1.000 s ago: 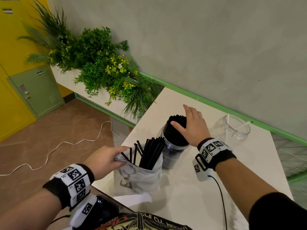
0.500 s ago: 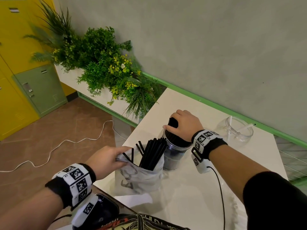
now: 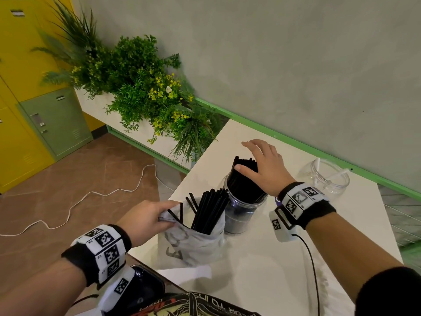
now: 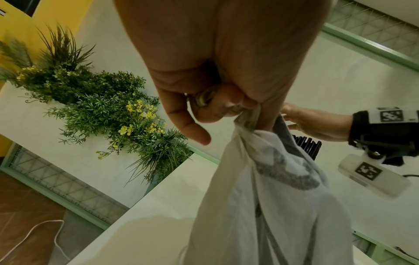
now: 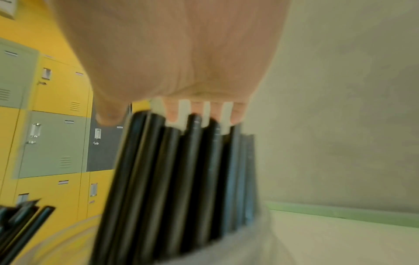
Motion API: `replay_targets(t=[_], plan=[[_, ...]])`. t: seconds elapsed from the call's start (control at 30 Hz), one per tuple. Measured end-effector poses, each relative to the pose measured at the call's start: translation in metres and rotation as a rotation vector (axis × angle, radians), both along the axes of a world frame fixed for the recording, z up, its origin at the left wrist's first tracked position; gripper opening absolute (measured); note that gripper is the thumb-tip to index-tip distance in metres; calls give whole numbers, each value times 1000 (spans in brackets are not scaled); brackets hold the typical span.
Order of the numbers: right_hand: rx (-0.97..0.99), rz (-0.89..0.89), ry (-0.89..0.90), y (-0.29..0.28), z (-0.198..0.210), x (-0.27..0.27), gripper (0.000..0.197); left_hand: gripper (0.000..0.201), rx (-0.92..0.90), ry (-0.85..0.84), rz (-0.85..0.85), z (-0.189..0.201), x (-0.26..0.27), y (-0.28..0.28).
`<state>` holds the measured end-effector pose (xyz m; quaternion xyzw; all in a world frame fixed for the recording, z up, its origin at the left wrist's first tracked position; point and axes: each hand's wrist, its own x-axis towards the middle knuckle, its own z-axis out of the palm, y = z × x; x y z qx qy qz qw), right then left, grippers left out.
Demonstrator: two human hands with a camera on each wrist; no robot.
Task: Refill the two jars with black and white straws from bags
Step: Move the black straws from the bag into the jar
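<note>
On the white table point(image 3: 262, 270) stands a clear jar point(image 3: 245, 215) packed with upright black straws point(image 3: 242, 181). My right hand point(image 3: 264, 165) lies flat over their tops with fingers spread and straight; in the right wrist view the fingertips point(image 5: 172, 114) show just above the straws point(image 5: 181, 179). My left hand point(image 3: 148, 215) pinches the rim of a pale plastic bag point(image 3: 193, 245) left of the jar, and more black straws point(image 3: 209, 210) stick out of it. In the left wrist view the fingers point(image 4: 226, 107) bunch the bag point(image 4: 272, 197). A second clear jar point(image 3: 325, 179) at the back right holds a few white straws.
A planter of green plants point(image 3: 141, 92) stands past the table's left corner. Yellow and green lockers point(image 3: 52, 122) line the far left, and a white cable point(image 3: 91, 195) runs over the brown floor. A printed dark item point(image 3: 200, 304) lies at the table's near edge.
My right hand, curled over the straw bundle half a second ago, now lies flat with fingers spread on top of it. My left hand still holds the bag's rim.
</note>
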<state>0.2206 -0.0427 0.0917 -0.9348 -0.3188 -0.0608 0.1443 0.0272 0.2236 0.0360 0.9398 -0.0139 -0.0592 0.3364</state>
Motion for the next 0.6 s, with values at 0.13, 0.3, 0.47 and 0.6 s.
replay_targets(t=[0.13,0.3,0.47,0.6], plan=[[36,109,-36,-35,-15,-12,79,39,0,-13,-9,0,-1,2],[-155,208,-144,-30,-31,-2,84,32,11,-9,-10,0,1,-1],[-308,238,-80,8,-21,13,75,26,36,1,-8,-1,1,-1],[-180,132,-148,18,-22,10,61,36,17,0,-9,-4,0,1]])
